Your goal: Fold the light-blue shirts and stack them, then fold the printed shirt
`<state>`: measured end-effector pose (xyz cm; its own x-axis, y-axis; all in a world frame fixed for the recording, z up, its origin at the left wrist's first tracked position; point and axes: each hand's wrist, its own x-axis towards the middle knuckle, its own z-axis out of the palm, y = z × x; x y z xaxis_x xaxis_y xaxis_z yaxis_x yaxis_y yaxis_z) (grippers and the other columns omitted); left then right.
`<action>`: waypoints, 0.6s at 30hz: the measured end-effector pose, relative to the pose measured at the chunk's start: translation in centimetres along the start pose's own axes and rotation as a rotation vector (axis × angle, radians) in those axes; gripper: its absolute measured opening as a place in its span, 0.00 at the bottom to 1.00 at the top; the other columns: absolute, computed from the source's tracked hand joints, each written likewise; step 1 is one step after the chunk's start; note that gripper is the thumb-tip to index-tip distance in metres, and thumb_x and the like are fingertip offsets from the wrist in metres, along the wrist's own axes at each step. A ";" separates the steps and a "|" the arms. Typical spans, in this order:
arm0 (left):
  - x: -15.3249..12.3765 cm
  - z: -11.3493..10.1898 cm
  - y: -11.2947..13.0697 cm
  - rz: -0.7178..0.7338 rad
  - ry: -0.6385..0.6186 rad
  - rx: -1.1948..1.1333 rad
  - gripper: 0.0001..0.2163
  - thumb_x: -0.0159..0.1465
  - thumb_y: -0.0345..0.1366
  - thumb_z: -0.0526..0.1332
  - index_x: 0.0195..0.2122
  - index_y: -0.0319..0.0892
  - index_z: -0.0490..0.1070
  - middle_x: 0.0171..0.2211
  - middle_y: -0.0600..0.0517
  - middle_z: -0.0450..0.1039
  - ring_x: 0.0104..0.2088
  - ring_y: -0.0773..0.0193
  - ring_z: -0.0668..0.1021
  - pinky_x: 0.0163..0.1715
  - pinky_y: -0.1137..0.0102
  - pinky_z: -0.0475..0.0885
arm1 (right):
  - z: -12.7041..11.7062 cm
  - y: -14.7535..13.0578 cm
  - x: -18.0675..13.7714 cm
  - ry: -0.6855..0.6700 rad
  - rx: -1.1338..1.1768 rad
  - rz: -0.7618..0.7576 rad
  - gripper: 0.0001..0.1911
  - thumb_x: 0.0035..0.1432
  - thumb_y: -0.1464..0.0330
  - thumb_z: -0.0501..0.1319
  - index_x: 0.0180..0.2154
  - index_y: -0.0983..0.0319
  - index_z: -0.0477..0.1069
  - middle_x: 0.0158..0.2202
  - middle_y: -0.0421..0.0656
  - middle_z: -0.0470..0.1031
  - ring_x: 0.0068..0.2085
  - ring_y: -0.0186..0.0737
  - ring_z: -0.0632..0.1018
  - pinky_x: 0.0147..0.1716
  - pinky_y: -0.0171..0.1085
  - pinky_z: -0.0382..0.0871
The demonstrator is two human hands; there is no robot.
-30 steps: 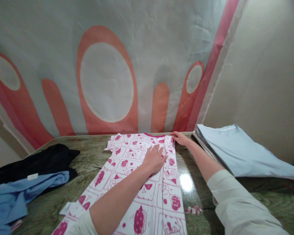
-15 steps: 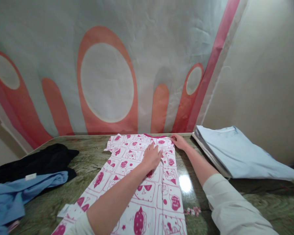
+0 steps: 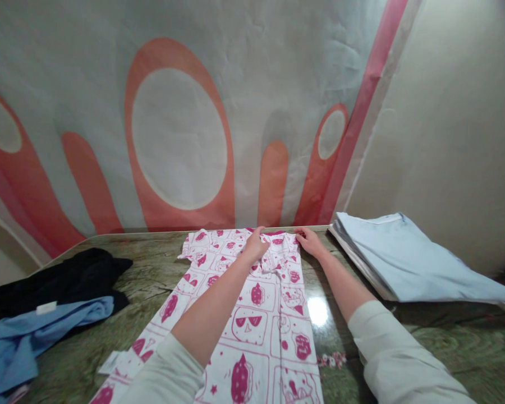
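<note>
A white short-sleeved shirt (image 3: 248, 325) with a pink cartoon print lies long on the table, its pink neckline at the far edge. Its right side is folded inward, while the left sleeve points out. My left hand (image 3: 257, 247) is closed on the cloth at the neckline, and the fabric just right of it is rucked up. At the far right corner of the shirt, my right hand (image 3: 310, 242) pinches the folded edge between thumb and fingers. A white tag (image 3: 109, 363) shows at the shirt's lower left side.
Light blue folded clothes (image 3: 421, 264) are stacked at the right. On the left lie a black garment (image 3: 67, 280) and a blue garment (image 3: 33, 342). The wood-patterned table (image 3: 151, 252) ends at a wall with a pink and orange mural (image 3: 180, 219).
My left hand has moved from flat on the shirt's upper middle up to the neckline and closed on the cloth, which has bunched. My right hand stays at the right corner.
</note>
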<state>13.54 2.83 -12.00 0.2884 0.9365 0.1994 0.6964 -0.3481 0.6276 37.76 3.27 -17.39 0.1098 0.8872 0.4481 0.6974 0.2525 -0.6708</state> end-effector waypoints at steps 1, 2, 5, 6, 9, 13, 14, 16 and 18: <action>-0.1 0.1 -0.1 0.041 0.013 -0.010 0.24 0.56 0.28 0.55 0.55 0.43 0.60 0.49 0.50 0.69 0.46 0.63 0.73 0.45 0.72 0.67 | 0.0 0.1 0.0 0.004 0.002 0.000 0.14 0.51 0.72 0.52 0.40 0.64 0.69 0.35 0.44 0.74 0.35 0.38 0.73 0.39 0.38 0.66; -0.3 0.2 -0.2 0.069 0.021 -0.010 0.22 0.56 0.27 0.53 0.53 0.43 0.63 0.49 0.51 0.70 0.46 0.64 0.72 0.46 0.72 0.66 | 0.0 0.1 0.0 0.007 0.002 0.001 0.15 0.51 0.72 0.52 0.41 0.64 0.69 0.34 0.44 0.74 0.35 0.38 0.73 0.39 0.38 0.66; -0.9 0.2 -0.2 0.066 0.018 0.022 0.16 0.58 0.26 0.51 0.45 0.42 0.70 0.45 0.51 0.72 0.47 0.63 0.72 0.49 0.71 0.64 | 0.0 0.3 0.1 0.005 -0.007 -0.001 0.15 0.50 0.73 0.52 0.41 0.64 0.69 0.33 0.44 0.73 0.33 0.38 0.73 0.37 0.38 0.66; -1.2 0.2 0.0 0.056 0.018 0.032 0.15 0.58 0.26 0.51 0.43 0.42 0.71 0.45 0.50 0.72 0.48 0.61 0.72 0.50 0.69 0.63 | 0.0 0.4 0.1 0.003 -0.013 -0.004 0.15 0.50 0.73 0.52 0.40 0.64 0.69 0.33 0.43 0.73 0.33 0.38 0.73 0.37 0.38 0.66; -2.6 0.2 0.9 0.018 0.076 0.137 0.15 0.59 0.31 0.54 0.47 0.41 0.68 0.54 0.45 0.63 0.53 0.53 0.66 0.52 0.60 0.60 | 0.1 0.5 0.2 0.001 -0.033 -0.014 0.14 0.50 0.73 0.52 0.40 0.64 0.69 0.31 0.43 0.73 0.32 0.38 0.73 0.37 0.39 0.66; -5.6 0.4 2.7 0.220 -0.028 0.377 0.17 0.63 0.40 0.51 0.53 0.45 0.61 0.62 0.48 0.47 0.61 0.51 0.53 0.56 0.53 0.51 | 0.1 0.4 0.1 0.013 -0.057 -0.034 0.14 0.49 0.74 0.53 0.40 0.64 0.69 0.32 0.44 0.73 0.33 0.38 0.72 0.38 0.39 0.66; -6.4 0.5 3.1 0.304 -0.101 0.400 0.18 0.64 0.42 0.49 0.54 0.46 0.60 0.63 0.49 0.47 0.61 0.52 0.51 0.57 0.53 0.49 | 0.1 0.4 0.1 0.020 -0.063 -0.037 0.14 0.49 0.74 0.54 0.39 0.64 0.69 0.33 0.44 0.73 0.34 0.38 0.72 0.39 0.39 0.66; -7.8 0.8 3.7 0.427 -0.217 0.418 0.20 0.65 0.46 0.45 0.56 0.48 0.58 0.63 0.50 0.47 0.62 0.53 0.49 0.57 0.52 0.46 | 0.1 0.3 0.0 0.037 -0.075 -0.037 0.13 0.50 0.74 0.54 0.39 0.64 0.69 0.35 0.45 0.73 0.35 0.38 0.72 0.40 0.38 0.65; -8.8 1.0 3.9 0.488 -0.275 0.422 0.22 0.66 0.49 0.42 0.58 0.48 0.54 0.63 0.49 0.47 0.62 0.52 0.51 0.57 0.51 0.46 | 0.1 0.3 0.0 0.058 -0.090 -0.026 0.13 0.50 0.75 0.53 0.39 0.65 0.70 0.36 0.46 0.73 0.36 0.38 0.72 0.41 0.38 0.65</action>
<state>14.36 -6.79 -12.06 0.7501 0.6437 0.1514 0.6245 -0.7649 0.1578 37.85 3.36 -17.64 0.1298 0.8563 0.5000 0.7609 0.2373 -0.6040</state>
